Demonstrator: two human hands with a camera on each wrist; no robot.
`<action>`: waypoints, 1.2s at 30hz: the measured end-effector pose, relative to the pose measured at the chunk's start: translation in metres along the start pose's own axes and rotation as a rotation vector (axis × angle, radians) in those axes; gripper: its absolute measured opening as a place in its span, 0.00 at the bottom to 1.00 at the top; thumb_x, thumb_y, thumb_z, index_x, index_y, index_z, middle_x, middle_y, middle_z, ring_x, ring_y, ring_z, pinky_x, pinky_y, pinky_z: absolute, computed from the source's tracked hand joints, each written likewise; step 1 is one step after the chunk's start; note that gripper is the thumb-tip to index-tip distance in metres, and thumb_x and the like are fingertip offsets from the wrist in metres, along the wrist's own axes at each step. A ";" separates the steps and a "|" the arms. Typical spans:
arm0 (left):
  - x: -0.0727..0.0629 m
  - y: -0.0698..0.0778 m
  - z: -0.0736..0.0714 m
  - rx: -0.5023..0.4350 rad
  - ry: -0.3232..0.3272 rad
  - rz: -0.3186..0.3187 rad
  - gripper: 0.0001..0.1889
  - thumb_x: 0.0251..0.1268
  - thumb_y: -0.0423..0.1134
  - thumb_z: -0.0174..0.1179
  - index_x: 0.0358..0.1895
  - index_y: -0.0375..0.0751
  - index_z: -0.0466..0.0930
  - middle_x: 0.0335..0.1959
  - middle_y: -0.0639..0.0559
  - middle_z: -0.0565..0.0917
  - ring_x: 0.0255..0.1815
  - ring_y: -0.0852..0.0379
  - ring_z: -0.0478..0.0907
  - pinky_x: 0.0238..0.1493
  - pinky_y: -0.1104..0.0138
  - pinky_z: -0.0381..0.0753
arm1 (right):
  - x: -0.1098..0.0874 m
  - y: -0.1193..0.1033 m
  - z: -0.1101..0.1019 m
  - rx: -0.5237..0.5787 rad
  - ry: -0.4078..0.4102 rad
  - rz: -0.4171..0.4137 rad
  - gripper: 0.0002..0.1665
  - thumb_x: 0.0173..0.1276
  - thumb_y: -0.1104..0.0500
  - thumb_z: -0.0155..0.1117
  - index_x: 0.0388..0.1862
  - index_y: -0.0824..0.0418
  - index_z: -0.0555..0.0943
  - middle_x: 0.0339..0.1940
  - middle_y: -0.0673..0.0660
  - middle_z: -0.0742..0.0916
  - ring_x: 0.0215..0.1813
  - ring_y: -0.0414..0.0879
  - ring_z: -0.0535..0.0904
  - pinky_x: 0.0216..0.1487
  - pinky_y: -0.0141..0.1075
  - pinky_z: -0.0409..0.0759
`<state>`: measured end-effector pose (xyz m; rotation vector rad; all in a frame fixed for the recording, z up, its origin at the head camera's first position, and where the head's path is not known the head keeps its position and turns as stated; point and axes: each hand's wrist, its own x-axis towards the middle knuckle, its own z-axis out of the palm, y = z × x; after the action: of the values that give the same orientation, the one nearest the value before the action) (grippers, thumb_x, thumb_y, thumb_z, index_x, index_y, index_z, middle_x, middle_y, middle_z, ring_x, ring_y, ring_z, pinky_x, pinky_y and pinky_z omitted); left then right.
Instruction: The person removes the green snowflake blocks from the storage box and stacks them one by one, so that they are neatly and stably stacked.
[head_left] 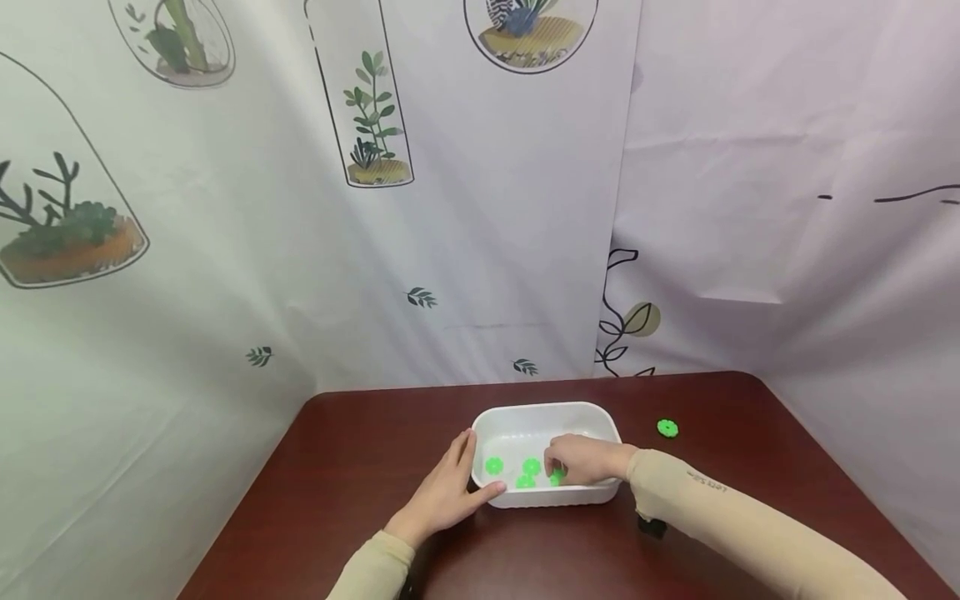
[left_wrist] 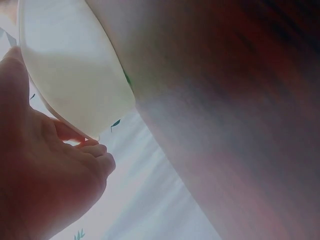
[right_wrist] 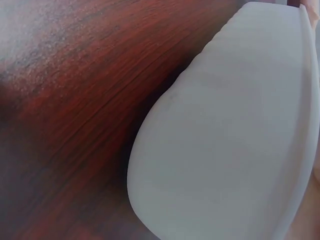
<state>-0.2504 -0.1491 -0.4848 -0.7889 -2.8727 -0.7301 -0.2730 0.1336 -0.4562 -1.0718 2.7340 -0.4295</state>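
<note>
Nearest, steady the white tray [head_left: 555, 498] with the left hand [head_left: 444, 493], clamped on its near left corner; best to press lightly against the table [head_left: 360, 467] to prevent sliding. Farther in, note the right hand [head_left: 587, 459], apart from the left and bent over a green disc [head_left: 556, 478] inside; cannot tell pinch from mere touch. Probably best to handle by the edge, clear of the other discs [head_left: 532, 467] to the left. Beyond, right of the tray, see a lone disc [head_left: 667, 428].

The right hand [head_left: 581, 460] partly hides a green flower-shaped disc [head_left: 556, 478] at five o'clock in the white tub [head_left: 558, 498]; whether it grips is unclear. Sleeve lettering [head_left: 707, 481] is too small to read. The right wrist view crops the tub at six o'clock.
</note>
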 end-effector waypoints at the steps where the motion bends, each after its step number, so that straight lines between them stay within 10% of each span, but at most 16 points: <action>1: 0.001 0.000 -0.001 0.002 -0.001 0.000 0.56 0.64 0.74 0.53 0.79 0.30 0.51 0.78 0.33 0.56 0.75 0.40 0.62 0.68 0.48 0.68 | 0.000 0.000 0.000 -0.001 0.002 -0.001 0.08 0.59 0.68 0.73 0.34 0.57 0.85 0.32 0.47 0.82 0.36 0.38 0.75 0.45 0.35 0.79; 36: 0.002 -0.001 0.000 0.015 0.000 0.012 0.56 0.65 0.74 0.52 0.78 0.28 0.52 0.78 0.32 0.56 0.75 0.40 0.61 0.69 0.49 0.68 | -0.005 0.026 -0.021 0.331 0.162 0.083 0.16 0.66 0.69 0.67 0.52 0.59 0.87 0.44 0.51 0.87 0.46 0.48 0.83 0.48 0.44 0.82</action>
<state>-0.2525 -0.1488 -0.4848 -0.8038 -2.8678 -0.7066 -0.2910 0.1597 -0.4451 -0.8679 2.6967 -0.9529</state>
